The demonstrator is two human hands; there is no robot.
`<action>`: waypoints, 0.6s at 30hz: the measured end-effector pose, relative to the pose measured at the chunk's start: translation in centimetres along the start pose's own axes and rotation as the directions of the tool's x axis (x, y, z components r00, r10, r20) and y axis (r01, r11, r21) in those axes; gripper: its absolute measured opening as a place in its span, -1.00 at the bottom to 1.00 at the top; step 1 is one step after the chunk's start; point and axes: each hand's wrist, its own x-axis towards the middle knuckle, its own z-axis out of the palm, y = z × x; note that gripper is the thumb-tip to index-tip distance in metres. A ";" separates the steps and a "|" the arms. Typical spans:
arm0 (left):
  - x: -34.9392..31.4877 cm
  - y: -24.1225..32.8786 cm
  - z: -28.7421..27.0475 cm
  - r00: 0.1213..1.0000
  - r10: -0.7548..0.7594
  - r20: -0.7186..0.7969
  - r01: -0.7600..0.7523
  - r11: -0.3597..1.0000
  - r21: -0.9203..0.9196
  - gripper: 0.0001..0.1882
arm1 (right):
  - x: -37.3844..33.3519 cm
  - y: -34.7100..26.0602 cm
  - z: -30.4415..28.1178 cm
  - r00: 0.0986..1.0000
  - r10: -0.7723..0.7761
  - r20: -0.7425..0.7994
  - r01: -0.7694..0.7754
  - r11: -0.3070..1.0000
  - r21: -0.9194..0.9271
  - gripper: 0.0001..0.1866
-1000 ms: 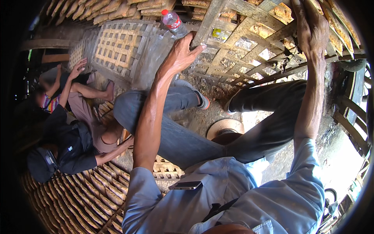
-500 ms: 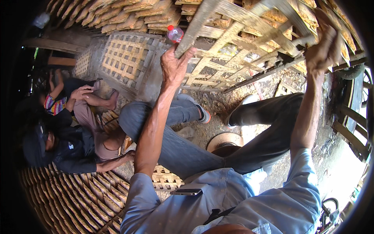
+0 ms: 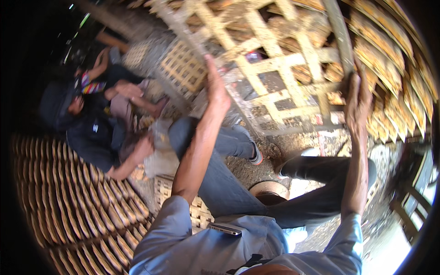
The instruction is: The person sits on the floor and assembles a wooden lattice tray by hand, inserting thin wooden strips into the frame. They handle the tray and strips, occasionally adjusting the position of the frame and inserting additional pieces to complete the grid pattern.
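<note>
A woven bamboo lattice rack (image 3: pixel 279 62) with slim wooden side rails is raised in front of me, tilted, between my two hands. My left hand (image 3: pixel 218 91) holds its left rail, with the fingers stretched up along the wood and the thumb hidden. On the opposite side, my right hand (image 3: pixel 358 103) grips the right rail, its fingers long against the bar. Through the gaps in the lattice, blurred brown slabs and a dark floor show. Close beyond my right hand hangs a stack of slatted trays (image 3: pixel 394 78).
At left sits a person in dark clothes (image 3: pixel 94 133), with a second person (image 3: pixel 98 73) behind. Rows of slatted trays (image 3: pixel 78 197) fill the lower left. Another lattice panel (image 3: pixel 183 66) leans beyond my left hand. A round wooden object (image 3: pixel 269 189) stands between my legs; a phone (image 3: pixel 225 228) rests on my shirt.
The lattice rack has turned and now stands squarer before me. My right hand has come down and inward along its side. The seated person's arm has shifted, and a pale sheet shows beside it.
</note>
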 end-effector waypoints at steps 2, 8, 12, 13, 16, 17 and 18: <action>-0.4 -0.4 0.2 0.999 -0.043 -0.026 0.045 0.997 0.064 -0.11 | -0.3 0.6 0.7 0.991 -0.110 -0.074 0.111 0.994 0.001 -0.55; -0.7 -0.6 -1.6 0.918 0.210 0.337 -0.232 0.972 0.024 -0.43 | -0.4 0.3 0.5 0.998 0.039 -0.058 -0.028 0.985 0.169 -0.49; -2.8 1.6 -0.6 0.875 0.338 0.347 -0.359 0.933 -0.004 -0.49 | 0.8 1.0 0.0 0.990 0.022 -0.141 0.007 0.981 0.196 -0.50; -3.6 1.6 -0.1 0.871 0.358 0.336 -0.391 0.920 0.033 -0.49 | 0.8 0.9 -0.1 0.990 0.034 -0.134 -0.007 0.980 0.198 -0.53; -3.4 1.3 -0.5 0.902 0.310 0.300 -0.315 0.949 -0.034 -0.57 | 0.5 -0.8 -0.2 0.986 0.076 -0.148 -0.053 0.986 0.155 -0.57; -3.4 1.6 -0.8 0.925 0.296 0.239 -0.297 0.954 -0.036 -0.59 | 0.5 -1.5 -0.1 0.988 0.079 -0.131 -0.057 0.985 0.165 -0.54; -3.2 1.7 -1.2 0.944 0.279 0.177 -0.277 0.960 -0.038 -0.61 | 0.5 -1.7 0.0 0.990 0.081 -0.114 -0.061 0.983 0.174 -0.51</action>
